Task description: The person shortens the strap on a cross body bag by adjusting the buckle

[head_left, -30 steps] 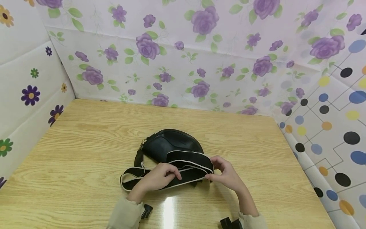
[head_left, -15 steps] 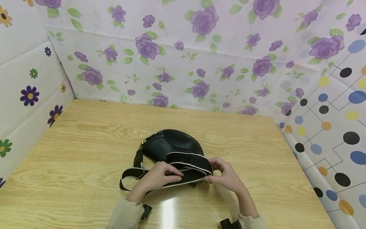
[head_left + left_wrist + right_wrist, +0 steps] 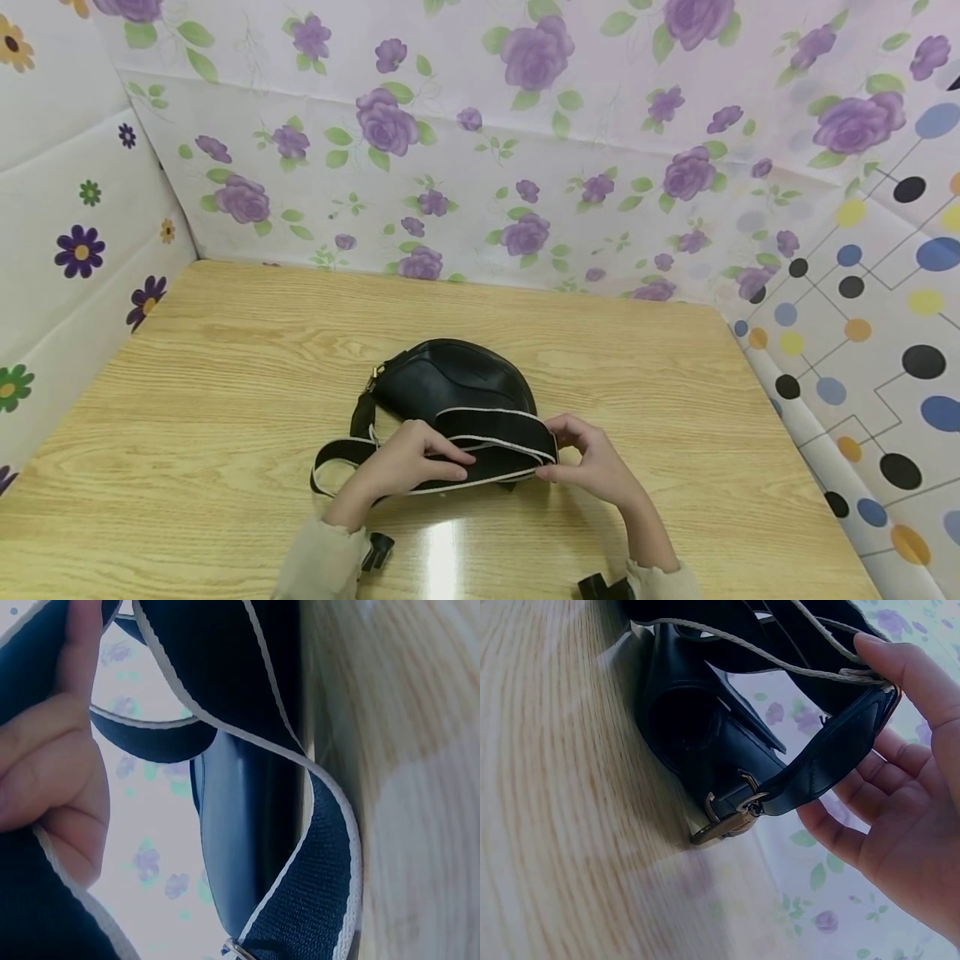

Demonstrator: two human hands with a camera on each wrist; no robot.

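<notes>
A black leather waist bag (image 3: 450, 379) lies near the middle of the table. Its wide black strap (image 3: 498, 427), edged in white, is folded in loops along the near side. My left hand (image 3: 405, 460) holds the strap left of centre; in the left wrist view several of its fingers (image 3: 45, 769) are curled beside the webbing. At the strap's right end, my right hand (image 3: 588, 457) pinches the folds between thumb and fingers. The right wrist view shows a leather tab (image 3: 829, 754) there, joined to the bag by a metal clasp (image 3: 739, 814).
The wooden table (image 3: 247, 367) meets a flowered cloth wall (image 3: 465, 167) at the back. Patterned sheets stand at the left (image 3: 67, 208) and right (image 3: 885, 333). Black wrist straps (image 3: 377, 552) show near both sleeves.
The strap's upper loop has sunk slightly toward the table's near side. My left hand has shifted a little to the left; the right hand keeps nearly the same place. The bag has stayed put.
</notes>
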